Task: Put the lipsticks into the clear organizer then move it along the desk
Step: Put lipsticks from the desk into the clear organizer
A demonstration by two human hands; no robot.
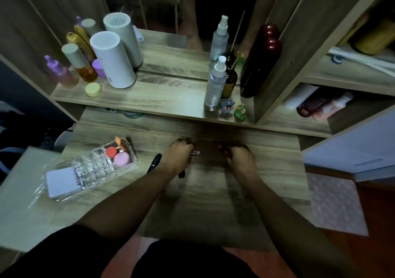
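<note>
Right now I have both hands down near the middle of the desk (213, 203), toward its back edge. My left hand (178, 155) is curled shut around a slim lipstick (195, 153) whose silvery end pokes out to the right of the fingers, and a dark stick shows just below that hand. My right hand (239, 157) is also curled closed, knuckles up, but I cannot tell what it grips, if anything. A black lipstick tube (154, 163) lies flat on the desk just left of my left wrist. The clear organizer (97, 166) sits near the left edge of the desk, its rear compartment holding round pink and red pieces. A white card (62, 181) lies against its near end.
</note>
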